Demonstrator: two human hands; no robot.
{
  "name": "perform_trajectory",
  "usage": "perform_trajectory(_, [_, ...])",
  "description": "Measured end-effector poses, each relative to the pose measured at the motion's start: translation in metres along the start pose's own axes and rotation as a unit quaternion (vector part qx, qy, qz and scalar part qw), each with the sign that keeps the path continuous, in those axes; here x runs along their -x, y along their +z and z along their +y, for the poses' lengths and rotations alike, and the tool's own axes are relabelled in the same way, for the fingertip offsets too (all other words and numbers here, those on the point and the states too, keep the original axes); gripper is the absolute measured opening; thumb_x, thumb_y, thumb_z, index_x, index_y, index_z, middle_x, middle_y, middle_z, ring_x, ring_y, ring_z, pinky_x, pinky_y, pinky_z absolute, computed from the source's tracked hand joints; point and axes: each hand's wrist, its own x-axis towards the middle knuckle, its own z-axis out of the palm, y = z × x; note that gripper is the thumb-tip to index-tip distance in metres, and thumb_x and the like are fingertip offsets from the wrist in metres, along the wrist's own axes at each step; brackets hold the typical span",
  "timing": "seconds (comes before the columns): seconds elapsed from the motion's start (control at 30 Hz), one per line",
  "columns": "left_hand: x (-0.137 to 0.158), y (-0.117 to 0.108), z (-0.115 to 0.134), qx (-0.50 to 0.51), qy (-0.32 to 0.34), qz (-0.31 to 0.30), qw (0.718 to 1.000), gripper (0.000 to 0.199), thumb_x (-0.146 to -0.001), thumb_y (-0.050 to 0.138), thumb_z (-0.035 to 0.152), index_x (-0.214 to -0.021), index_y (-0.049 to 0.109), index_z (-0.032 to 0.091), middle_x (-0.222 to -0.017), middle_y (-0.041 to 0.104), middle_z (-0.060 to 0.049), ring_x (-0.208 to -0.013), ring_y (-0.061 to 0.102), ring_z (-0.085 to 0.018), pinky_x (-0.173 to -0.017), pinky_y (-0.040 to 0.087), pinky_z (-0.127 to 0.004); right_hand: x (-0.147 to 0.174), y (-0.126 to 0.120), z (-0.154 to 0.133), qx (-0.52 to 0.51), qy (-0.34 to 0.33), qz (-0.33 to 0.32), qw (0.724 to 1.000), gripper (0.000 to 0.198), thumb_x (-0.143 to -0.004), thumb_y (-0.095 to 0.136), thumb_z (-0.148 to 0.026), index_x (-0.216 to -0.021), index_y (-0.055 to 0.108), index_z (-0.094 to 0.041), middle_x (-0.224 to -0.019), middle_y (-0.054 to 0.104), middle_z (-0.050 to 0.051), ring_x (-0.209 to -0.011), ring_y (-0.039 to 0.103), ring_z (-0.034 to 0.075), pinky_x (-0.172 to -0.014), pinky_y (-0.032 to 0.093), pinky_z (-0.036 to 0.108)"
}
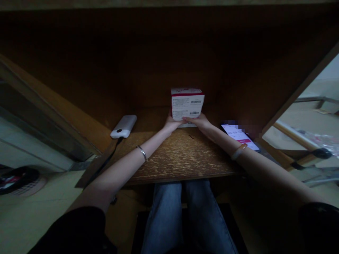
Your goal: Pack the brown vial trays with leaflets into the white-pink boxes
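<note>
Both arms reach forward into the wooden cubby. Between my hands is a white box (186,106) with a dark red upper edge, small print and two barcodes on its front; I cannot tell whether it is one box or a stack. My left hand (173,122) grips its lower left side and my right hand (202,121) its lower right. Their fingers are partly hidden by the box and meet near its front bottom edge. Just beneath them shows a strip of another white printed surface (188,125).
A white power bank (124,126) with a black cable (109,158) lies left on the worn wooden desktop (169,158). At right lies a lit phone (239,137). Wooden side walls enclose the desk. A waste basket (23,181) stands on the floor at left, a metal-framed chair (304,141) at right.
</note>
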Motion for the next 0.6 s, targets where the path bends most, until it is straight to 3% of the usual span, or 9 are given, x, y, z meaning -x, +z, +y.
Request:
perform_trajectory(0.17, [0.025,-0.013,0.005,0.017,0.002,-0.028,0.999,0.075,-0.058,0.083,0.008,-0.127,0.057,0.015,-0.131,0.068,-0.014,-0.122,0.064,-0.026,-0.112,0.046,-0.047,0.019,0.008,-0.004,0.004,0.007,-0.025,1.000,0.056,-0.063,0.085,-0.032,-0.114,0.067,-0.016,-0.121,0.074,0.012,-0.112,0.070,0.027,-0.108,0.050,0.051])
perform_trajectory(0.4, [0.068,-0.025,0.015,0.014,-0.015,-0.062,0.998,0.058,-0.062,0.082,0.018,-0.116,0.064,0.012,-0.128,0.070,-0.016,-0.118,0.067,-0.028,-0.112,0.046,-0.050,0.059,0.017,-0.014,0.026,0.010,-0.032,0.999,0.056,-0.069,0.082,-0.035,-0.118,0.062,-0.017,-0.128,0.071,0.012,-0.118,0.068,0.026,-0.109,0.049,0.049])
perform_trajectory(0.6, [0.072,-0.023,0.026,-0.024,-0.019,-0.066,0.997,0.071,-0.064,0.082,0.018,-0.129,0.055,0.013,-0.134,0.065,-0.017,-0.123,0.064,-0.028,-0.113,0.045,-0.049,0.062,0.015,-0.018,0.052,0.030,-0.005,0.998,0.063,-0.065,0.085,-0.033,-0.119,0.058,-0.015,-0.132,0.067,0.016,-0.121,0.065,0.029,-0.111,0.047,0.051])
